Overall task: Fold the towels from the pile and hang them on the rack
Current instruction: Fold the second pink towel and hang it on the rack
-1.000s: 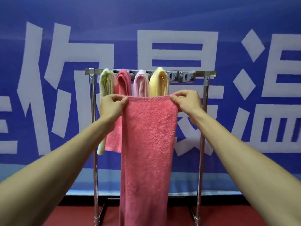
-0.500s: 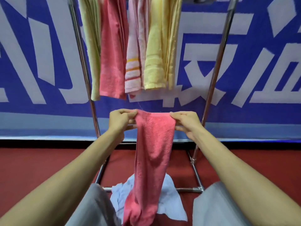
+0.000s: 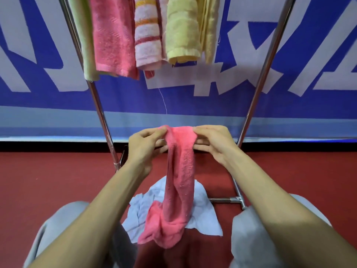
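Mid-fold step, by our read. We had the pink towel [image 3: 181, 180] bunched along its top edge. Our left hand [image 3: 144, 149] pinched the 9 o'clock corner and our right hand [image 3: 214, 144] pinched the 3 o'clock corner, each with thumb against fingers. The towel sat at frame centre and hung toward 6 o'clock, its tail crumpled on a light blue towel [image 3: 204, 215] on the red floor [image 3: 58, 180]. It was limp terry, twisted lengthwise. The next move probably needed the corners spread apart and the tail lifted clear. Four hung towels [image 3: 114, 35] were on the rack [image 3: 100, 113] at 12 o'clock.
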A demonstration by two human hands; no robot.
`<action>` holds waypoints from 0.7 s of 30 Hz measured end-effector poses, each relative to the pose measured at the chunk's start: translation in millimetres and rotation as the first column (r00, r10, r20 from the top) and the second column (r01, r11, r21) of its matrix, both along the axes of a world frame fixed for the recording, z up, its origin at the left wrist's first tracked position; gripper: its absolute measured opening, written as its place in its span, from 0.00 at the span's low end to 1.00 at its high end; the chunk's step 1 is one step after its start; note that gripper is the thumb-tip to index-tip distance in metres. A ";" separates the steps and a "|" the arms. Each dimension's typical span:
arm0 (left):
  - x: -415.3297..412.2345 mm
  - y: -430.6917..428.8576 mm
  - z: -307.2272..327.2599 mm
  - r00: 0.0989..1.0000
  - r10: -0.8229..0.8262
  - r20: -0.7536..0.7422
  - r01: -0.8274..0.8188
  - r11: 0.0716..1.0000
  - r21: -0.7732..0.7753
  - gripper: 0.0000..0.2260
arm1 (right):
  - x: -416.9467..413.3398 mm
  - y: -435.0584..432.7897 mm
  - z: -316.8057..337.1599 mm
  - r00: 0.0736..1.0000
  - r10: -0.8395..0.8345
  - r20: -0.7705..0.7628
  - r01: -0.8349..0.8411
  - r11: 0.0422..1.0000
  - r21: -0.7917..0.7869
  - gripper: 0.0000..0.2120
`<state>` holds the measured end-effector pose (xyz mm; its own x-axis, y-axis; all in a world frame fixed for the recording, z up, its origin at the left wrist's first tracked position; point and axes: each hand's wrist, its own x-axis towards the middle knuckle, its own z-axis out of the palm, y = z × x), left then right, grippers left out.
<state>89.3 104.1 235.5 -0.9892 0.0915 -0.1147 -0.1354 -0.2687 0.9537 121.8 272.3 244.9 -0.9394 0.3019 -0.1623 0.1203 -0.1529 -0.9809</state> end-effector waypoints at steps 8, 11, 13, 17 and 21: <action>16.5 5.5 -13.8 0.986 -0.026 -0.163 -0.002 0.986 -0.169 0.09 | 17.6 -27.9 -1.9 0.996 0.083 -0.038 -0.082 0.997 0.014 0.04; 19.3 2.4 -15.0 0.971 -0.065 -0.232 0.000 0.963 -0.268 0.11 | 22.1 -29.3 -3.8 0.995 0.086 -0.045 -0.085 0.996 0.010 0.06; 21.5 1.8 -15.8 0.956 -0.150 -0.251 0.070 0.951 -0.303 0.14 | 24.3 -28.3 -5.7 0.994 0.098 -0.047 -0.098 0.995 0.005 0.06; 25.5 5.3 -18.3 0.925 -0.243 -0.291 0.110 0.906 -0.409 0.28 | 25.6 -23.0 -8.5 0.996 0.074 -0.044 -0.072 0.996 0.042 0.07; 30.0 8.9 -13.6 0.917 -0.279 -0.284 0.150 0.903 -0.404 0.30 | 27.1 -20.6 -12.1 0.996 0.033 -0.081 -0.024 0.994 0.103 0.08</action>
<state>119.3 113.0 221.9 -0.9359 0.3212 0.1444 0.1876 0.1078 0.9763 149.0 251.7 232.9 -0.9568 0.2858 -0.0539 0.0414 -0.0495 -0.9979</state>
